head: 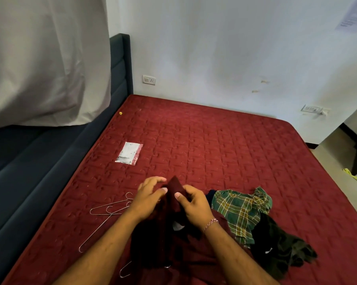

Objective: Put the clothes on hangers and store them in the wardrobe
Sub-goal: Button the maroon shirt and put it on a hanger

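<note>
- We see our right hand [196,204] pinching a dark red garment [174,189] above the red mattress [214,145].
- Our left hand [149,197], at its 9 o'clock, touches the cloth with fingers loosely spread.
- Wire hangers [109,210] lie at 9 o'clock; a green plaid shirt [239,210] lies at 3 o'clock, beside dark clothes [276,249].

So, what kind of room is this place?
Most likely a bedroom: a wide red quilted mattress with a dark padded headboard fills it, and clothes, such as a green plaid shirt, lie beside wire hangers.
</note>
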`<act>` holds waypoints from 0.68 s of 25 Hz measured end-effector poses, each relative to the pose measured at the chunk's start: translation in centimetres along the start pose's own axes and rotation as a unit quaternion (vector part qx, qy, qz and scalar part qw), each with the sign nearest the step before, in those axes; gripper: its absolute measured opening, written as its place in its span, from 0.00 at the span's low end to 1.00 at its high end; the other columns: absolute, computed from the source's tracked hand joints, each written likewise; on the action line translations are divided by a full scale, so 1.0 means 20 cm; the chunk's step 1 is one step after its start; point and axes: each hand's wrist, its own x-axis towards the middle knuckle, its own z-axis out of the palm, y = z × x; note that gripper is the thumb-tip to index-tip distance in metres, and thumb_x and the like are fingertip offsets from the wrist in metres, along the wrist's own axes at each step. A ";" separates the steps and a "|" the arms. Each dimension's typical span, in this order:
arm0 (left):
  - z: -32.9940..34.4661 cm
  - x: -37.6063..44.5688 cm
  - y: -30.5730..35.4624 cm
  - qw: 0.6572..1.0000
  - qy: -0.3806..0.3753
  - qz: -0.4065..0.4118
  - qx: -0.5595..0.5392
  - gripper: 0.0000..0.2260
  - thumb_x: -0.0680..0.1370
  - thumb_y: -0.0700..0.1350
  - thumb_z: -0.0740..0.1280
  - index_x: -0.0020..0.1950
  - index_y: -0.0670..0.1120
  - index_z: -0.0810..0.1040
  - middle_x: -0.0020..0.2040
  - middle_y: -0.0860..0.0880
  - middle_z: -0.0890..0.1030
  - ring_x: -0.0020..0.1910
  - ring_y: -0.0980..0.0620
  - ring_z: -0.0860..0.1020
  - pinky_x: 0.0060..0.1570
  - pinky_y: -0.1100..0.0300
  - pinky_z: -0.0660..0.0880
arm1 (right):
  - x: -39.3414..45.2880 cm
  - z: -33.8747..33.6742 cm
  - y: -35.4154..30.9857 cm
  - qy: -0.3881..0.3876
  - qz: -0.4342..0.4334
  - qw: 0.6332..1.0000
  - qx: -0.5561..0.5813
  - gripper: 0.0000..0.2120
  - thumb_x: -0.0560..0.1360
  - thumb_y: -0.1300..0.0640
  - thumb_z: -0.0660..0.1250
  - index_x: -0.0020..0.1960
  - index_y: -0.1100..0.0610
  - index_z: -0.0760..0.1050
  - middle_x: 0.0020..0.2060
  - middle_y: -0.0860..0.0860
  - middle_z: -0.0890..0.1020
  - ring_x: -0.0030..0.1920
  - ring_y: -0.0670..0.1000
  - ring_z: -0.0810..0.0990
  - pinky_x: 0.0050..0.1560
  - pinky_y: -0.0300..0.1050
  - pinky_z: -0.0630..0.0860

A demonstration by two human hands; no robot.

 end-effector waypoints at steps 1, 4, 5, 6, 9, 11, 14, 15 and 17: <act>0.04 0.00 0.06 0.995 -0.069 0.017 -0.073 0.10 0.82 0.49 0.67 0.62 0.51 0.80 0.59 0.55 0.81 0.58 0.58 0.78 0.62 0.62 0.73 | 0.02 -0.05 -0.01 -0.046 -0.003 0.999 -0.008 0.03 0.81 0.58 0.69 0.49 0.55 0.82 0.41 0.46 0.85 0.43 0.43 0.82 0.47 0.40 0.77; 0.16 0.02 0.18 0.982 -0.158 0.024 -0.105 0.09 0.81 0.46 0.71 0.59 0.44 0.81 0.49 0.45 0.85 0.48 0.55 0.82 0.52 0.55 0.78 | 0.05 -0.17 0.02 -0.085 -0.009 0.996 0.025 0.04 0.81 0.57 0.69 0.50 0.57 0.82 0.43 0.51 0.85 0.44 0.46 0.82 0.47 0.44 0.80; 0.18 0.03 0.20 0.983 -0.148 0.029 -0.106 0.09 0.80 0.44 0.72 0.58 0.43 0.81 0.49 0.44 0.85 0.47 0.54 0.82 0.52 0.55 0.79 | 0.04 -0.23 0.04 -0.088 -0.006 0.995 0.051 0.04 0.81 0.58 0.70 0.51 0.59 0.81 0.43 0.52 0.85 0.44 0.47 0.82 0.47 0.44 0.80; 0.20 0.04 0.23 0.987 -0.123 0.040 -0.098 0.07 0.80 0.41 0.73 0.56 0.42 0.82 0.48 0.44 0.86 0.47 0.55 0.82 0.52 0.57 0.78 | 0.04 -0.29 0.07 -0.102 -0.001 0.992 0.081 0.04 0.80 0.58 0.71 0.51 0.60 0.81 0.42 0.51 0.84 0.44 0.47 0.82 0.47 0.43 0.79; 0.24 0.07 0.34 0.997 0.001 0.064 -0.054 0.07 0.79 0.36 0.72 0.49 0.48 0.85 0.43 0.53 0.86 0.43 0.60 0.81 0.49 0.64 0.77 | 0.00 -0.47 0.22 -0.208 0.052 0.976 0.025 0.11 0.74 0.56 0.78 0.51 0.60 0.80 0.43 0.49 0.84 0.45 0.46 0.83 0.50 0.47 0.80; 0.20 0.08 0.43 0.994 0.063 0.068 -0.049 0.09 0.79 0.36 0.72 0.48 0.51 0.84 0.41 0.57 0.85 0.42 0.60 0.81 0.49 0.65 0.77 | 0.00 -0.53 0.33 -0.234 0.054 0.957 -0.163 0.08 0.72 0.52 0.78 0.46 0.53 0.81 0.41 0.45 0.85 0.42 0.42 0.83 0.49 0.49 0.82; 0.02 0.13 0.47 0.985 0.158 0.070 0.015 0.04 0.79 0.40 0.71 0.49 0.49 0.84 0.43 0.55 0.85 0.42 0.57 0.81 0.50 0.58 0.77 | 0.04 -0.65 0.47 -0.208 0.073 0.919 -0.326 0.09 0.72 0.47 0.75 0.52 0.45 0.83 0.45 0.41 0.86 0.46 0.42 0.84 0.51 0.47 0.81; -0.06 0.14 0.46 0.981 0.174 0.067 0.044 0.05 0.79 0.41 0.71 0.48 0.50 0.84 0.42 0.55 0.85 0.41 0.57 0.80 0.50 0.56 0.76 | 0.06 -0.70 0.50 -0.194 0.078 0.918 -0.337 0.09 0.73 0.48 0.75 0.53 0.45 0.83 0.45 0.41 0.86 0.46 0.43 0.84 0.52 0.46 0.80; -0.22 0.14 0.44 0.978 0.182 0.040 0.091 0.06 0.80 0.42 0.71 0.45 0.52 0.83 0.41 0.54 0.85 0.40 0.58 0.80 0.50 0.54 0.77 | 0.11 -0.79 0.54 -0.166 0.093 0.949 -0.251 0.04 0.74 0.54 0.76 0.49 0.48 0.85 0.42 0.43 0.87 0.45 0.45 0.85 0.51 0.46 0.81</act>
